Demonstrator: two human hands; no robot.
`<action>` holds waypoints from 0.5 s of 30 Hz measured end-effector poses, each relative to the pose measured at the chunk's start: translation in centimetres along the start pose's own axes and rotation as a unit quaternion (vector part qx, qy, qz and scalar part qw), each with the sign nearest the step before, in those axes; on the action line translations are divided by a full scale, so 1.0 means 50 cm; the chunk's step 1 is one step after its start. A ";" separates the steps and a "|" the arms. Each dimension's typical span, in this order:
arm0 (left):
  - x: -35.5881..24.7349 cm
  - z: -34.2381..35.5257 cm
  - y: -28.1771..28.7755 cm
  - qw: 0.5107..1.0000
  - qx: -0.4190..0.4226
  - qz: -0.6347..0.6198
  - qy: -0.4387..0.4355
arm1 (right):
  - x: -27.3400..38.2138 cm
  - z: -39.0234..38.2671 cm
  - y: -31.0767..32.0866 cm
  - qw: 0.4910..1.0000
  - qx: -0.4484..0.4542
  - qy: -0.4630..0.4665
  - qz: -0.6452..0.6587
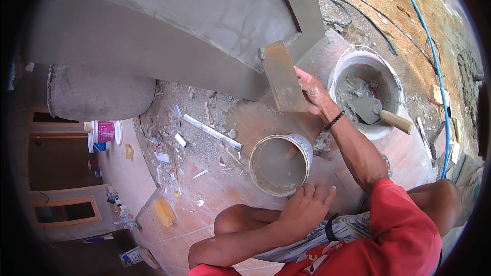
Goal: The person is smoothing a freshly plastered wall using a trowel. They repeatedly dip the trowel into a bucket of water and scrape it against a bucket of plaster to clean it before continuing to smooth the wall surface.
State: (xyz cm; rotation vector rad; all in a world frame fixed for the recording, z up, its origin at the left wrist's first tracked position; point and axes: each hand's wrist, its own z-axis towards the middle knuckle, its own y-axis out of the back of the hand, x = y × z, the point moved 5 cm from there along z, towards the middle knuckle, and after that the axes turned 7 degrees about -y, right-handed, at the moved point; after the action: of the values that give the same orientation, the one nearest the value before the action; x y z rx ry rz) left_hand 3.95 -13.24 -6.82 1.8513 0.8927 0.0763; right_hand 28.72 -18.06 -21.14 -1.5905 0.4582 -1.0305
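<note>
A flat, oblong board (283, 79), its face stained with brown and grey, tilts in front of the smooth grey wall (128, 46) near its lower corner (whether they touch, I cannot tell); the right hand (313, 92) holds it by one side, its grip partly hidden behind; the left hand (307, 208) holds nothing, fingers loosely parted near the small round bucket (308, 149) of cloudy grey liquid; the larger white bucket (378, 131) bears a metal-bladed trowel (367, 111) with a rounded wooden handle; gritty rubble (199, 110) lies beyond.
</note>
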 end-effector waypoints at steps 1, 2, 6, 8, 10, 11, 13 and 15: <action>-0.004 -0.003 0.001 1.000 0.002 0.000 0.000 | -0.002 0.006 -0.003 1.000 0.010 0.007 0.001; -0.007 -0.006 0.000 1.000 0.004 0.000 0.001 | -0.004 0.012 -0.006 1.000 0.020 0.013 0.002; -0.016 -0.031 -0.001 0.999 -0.017 0.032 0.004 | -0.028 0.033 -0.058 0.996 0.031 0.028 -0.076; -0.026 -0.035 0.023 0.999 -0.013 0.032 0.019 | -0.031 0.039 -0.086 0.992 0.015 0.040 -0.122; -0.033 -0.029 0.054 0.998 -0.019 -0.027 0.045 | -0.041 0.049 -0.099 0.986 0.001 0.058 -0.155; -0.038 -0.023 0.071 0.997 -0.023 -0.056 0.058 | -0.038 0.051 -0.105 0.978 -0.022 0.090 -0.186; -0.046 -0.015 0.096 0.988 -0.047 -0.115 0.091 | -0.036 0.060 -0.127 0.954 -0.058 0.147 -0.254; -0.040 -0.008 0.102 0.980 -0.035 -0.165 0.110 | -0.028 0.063 -0.160 0.874 -0.086 0.253 -0.407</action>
State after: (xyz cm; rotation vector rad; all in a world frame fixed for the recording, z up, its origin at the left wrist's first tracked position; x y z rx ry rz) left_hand 5.08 -15.13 -1.79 1.6283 1.3240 0.1058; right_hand 28.68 -12.81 -14.18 -1.6913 0.2085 -2.1306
